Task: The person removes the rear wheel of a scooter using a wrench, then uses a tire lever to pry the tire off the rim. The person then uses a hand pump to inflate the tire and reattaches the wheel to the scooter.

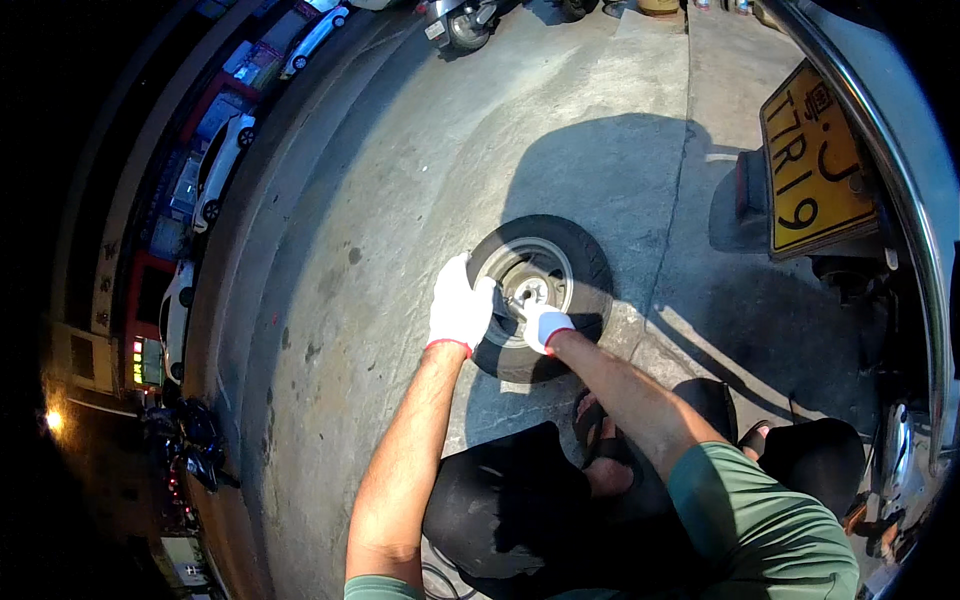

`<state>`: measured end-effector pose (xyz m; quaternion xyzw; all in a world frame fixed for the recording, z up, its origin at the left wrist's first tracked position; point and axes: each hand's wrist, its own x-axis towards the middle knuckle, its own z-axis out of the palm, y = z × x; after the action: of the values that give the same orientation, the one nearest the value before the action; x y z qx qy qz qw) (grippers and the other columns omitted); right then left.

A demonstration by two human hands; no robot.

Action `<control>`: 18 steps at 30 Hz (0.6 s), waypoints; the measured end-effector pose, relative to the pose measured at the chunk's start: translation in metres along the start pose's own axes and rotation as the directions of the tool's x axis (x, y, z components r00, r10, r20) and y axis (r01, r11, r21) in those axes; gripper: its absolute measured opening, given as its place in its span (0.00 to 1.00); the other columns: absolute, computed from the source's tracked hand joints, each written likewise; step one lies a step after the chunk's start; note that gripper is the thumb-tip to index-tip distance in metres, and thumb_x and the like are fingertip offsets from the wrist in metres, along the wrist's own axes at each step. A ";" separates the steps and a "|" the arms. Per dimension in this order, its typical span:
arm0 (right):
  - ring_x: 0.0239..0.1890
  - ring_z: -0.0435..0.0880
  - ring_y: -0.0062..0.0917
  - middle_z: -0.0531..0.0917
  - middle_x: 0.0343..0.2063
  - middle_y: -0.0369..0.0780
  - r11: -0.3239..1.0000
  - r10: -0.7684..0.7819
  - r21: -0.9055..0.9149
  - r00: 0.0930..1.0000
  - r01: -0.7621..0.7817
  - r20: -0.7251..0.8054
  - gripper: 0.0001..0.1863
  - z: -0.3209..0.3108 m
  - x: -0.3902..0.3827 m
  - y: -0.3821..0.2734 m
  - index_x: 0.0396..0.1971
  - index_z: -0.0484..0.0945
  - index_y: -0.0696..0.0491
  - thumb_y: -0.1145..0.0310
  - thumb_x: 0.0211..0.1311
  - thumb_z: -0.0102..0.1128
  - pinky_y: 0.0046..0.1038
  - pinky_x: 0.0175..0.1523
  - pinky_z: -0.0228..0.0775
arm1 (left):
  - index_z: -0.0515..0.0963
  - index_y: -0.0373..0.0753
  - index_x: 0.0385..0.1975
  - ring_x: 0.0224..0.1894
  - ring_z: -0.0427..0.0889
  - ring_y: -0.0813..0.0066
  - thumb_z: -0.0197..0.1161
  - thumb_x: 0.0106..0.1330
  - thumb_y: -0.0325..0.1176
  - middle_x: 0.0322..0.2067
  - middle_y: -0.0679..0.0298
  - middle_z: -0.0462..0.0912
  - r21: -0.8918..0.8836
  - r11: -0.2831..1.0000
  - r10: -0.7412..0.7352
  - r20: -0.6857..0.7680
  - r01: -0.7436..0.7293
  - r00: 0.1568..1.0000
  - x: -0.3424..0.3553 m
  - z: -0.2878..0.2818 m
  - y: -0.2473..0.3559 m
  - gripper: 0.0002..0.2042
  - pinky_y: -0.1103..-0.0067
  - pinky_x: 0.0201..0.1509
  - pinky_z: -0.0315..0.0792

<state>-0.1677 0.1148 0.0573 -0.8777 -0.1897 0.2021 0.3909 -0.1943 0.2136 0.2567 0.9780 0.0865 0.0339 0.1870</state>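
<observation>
A wheel with a black rubber tyre (592,262) and a silvery metal rim (562,268) is on the concrete in front of me, apparently lying flat. My left hand (460,308), in a white glove with a red cuff, wraps the tyre's left edge, its thumb toward the rim. In a matching glove, my right hand (545,326) reaches over the near side to the hub (533,290). Its fingers are drawn together there, and what they hold is too small to make out. A dark shape between both hands cannot be told apart from the rim's shadow.
At the right, a vehicle with a yellow licence plate (818,165) and a chrome bumper (895,160) overhangs the ground. My knee (510,495) and sandalled foot (608,470) are close to the tyre. A parked scooter (463,25) stands far ahead; white cars (222,165) line the left.
</observation>
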 end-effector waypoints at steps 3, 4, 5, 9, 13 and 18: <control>0.42 0.84 0.50 0.83 0.40 0.56 0.998 0.036 0.049 0.983 -0.027 -0.182 0.16 0.005 -0.003 -0.008 0.46 0.75 0.60 0.68 0.63 0.47 0.44 0.45 0.75 | 0.65 0.31 0.63 0.67 0.65 0.52 0.59 0.64 0.40 0.63 0.45 0.68 -0.007 1.000 0.013 -0.005 -0.013 1.000 0.000 0.001 0.003 0.29 0.69 0.71 0.58; 0.40 0.84 0.51 0.83 0.38 0.56 1.000 0.030 0.004 0.986 -0.029 -0.166 0.14 0.002 -0.005 -0.007 0.43 0.75 0.60 0.68 0.65 0.44 0.47 0.43 0.75 | 0.66 0.32 0.62 0.66 0.66 0.51 0.59 0.64 0.40 0.62 0.45 0.69 -0.017 0.999 0.039 -0.028 -0.040 0.999 0.000 0.003 0.004 0.29 0.68 0.71 0.59; 0.40 0.84 0.51 0.83 0.38 0.56 0.999 0.045 0.013 0.983 -0.044 -0.175 0.14 0.001 -0.008 -0.009 0.42 0.75 0.60 0.68 0.65 0.44 0.47 0.43 0.75 | 0.67 0.32 0.62 0.65 0.67 0.51 0.60 0.63 0.39 0.61 0.45 0.70 -0.020 0.998 0.059 -0.052 -0.060 0.997 -0.001 0.003 0.003 0.28 0.67 0.70 0.59; 0.39 0.84 0.51 0.83 0.37 0.56 0.997 0.071 0.038 0.966 -0.063 -0.249 0.14 -0.001 -0.017 -0.016 0.41 0.75 0.60 0.68 0.65 0.44 0.47 0.42 0.76 | 0.66 0.32 0.63 0.66 0.66 0.52 0.60 0.64 0.39 0.62 0.45 0.69 -0.003 0.999 0.043 -0.027 -0.043 0.999 -0.003 0.002 0.001 0.29 0.68 0.71 0.59; 0.37 0.85 0.50 0.83 0.37 0.55 0.998 0.055 0.006 0.948 -0.056 -0.313 0.12 -0.002 -0.013 -0.002 0.41 0.75 0.59 0.69 0.63 0.47 0.47 0.40 0.77 | 0.64 0.32 0.64 0.68 0.65 0.55 0.59 0.64 0.39 0.64 0.46 0.66 -0.008 1.000 0.025 0.004 -0.025 1.000 0.000 0.003 0.007 0.30 0.71 0.72 0.58; 0.38 0.84 0.50 0.83 0.37 0.54 0.997 0.074 0.026 0.955 -0.069 -0.288 0.12 -0.002 -0.019 0.000 0.41 0.76 0.58 0.68 0.62 0.48 0.47 0.41 0.77 | 0.64 0.32 0.64 0.67 0.65 0.55 0.59 0.64 0.39 0.64 0.46 0.67 0.014 0.999 0.039 -0.002 -0.039 0.999 -0.002 0.003 -0.001 0.29 0.71 0.71 0.58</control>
<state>-0.1824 0.1040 0.0621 -0.9010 -0.0973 0.0873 0.4137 -0.1963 0.2129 0.2531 0.9807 0.0678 0.0380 0.1793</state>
